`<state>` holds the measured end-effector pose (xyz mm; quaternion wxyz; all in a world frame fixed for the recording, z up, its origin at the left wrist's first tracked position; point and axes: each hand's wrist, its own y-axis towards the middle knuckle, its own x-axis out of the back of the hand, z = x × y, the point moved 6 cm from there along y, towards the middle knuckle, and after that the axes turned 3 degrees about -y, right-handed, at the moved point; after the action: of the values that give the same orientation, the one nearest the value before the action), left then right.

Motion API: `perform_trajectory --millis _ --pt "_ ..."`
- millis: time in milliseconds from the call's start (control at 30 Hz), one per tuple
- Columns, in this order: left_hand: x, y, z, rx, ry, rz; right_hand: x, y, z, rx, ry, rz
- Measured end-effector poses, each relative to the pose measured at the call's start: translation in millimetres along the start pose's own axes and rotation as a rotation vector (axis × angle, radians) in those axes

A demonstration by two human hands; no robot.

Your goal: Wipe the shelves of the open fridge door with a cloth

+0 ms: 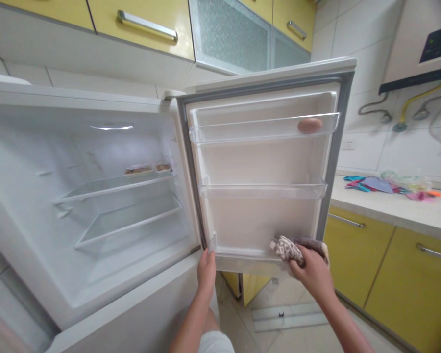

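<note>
Right hand [310,269] clutches a cloth [288,249], fridge door [257,162] just beyond — left hand [206,272], fingers raised, touches the door's lower edge, its grip unclear.

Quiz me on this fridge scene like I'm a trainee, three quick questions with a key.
1. True or false: the right hand holds a patterned cloth near the bottom of the open fridge door.
2. Multiple choice: where is the reddish-brown oval item? A) lower door rack B) upper door rack C) countertop
3. Fill in the blank: the left hand is at the door's ____ corner, on the hinge side.

Key: 1. True; 2. B; 3. bottom
</note>
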<state>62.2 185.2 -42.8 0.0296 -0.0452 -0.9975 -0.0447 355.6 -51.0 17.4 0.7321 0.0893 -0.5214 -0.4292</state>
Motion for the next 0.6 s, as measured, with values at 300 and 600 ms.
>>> perform_trajectory --millis 300,600 --pt "-2.7 0 10 0.024 -0.054 -0.006 -76 62 112 0.169 -0.021 0.692" --pt "-2.2 6 8 0.058 -0.079 0.029 -161 72 195 0.423 0.207 0.868"
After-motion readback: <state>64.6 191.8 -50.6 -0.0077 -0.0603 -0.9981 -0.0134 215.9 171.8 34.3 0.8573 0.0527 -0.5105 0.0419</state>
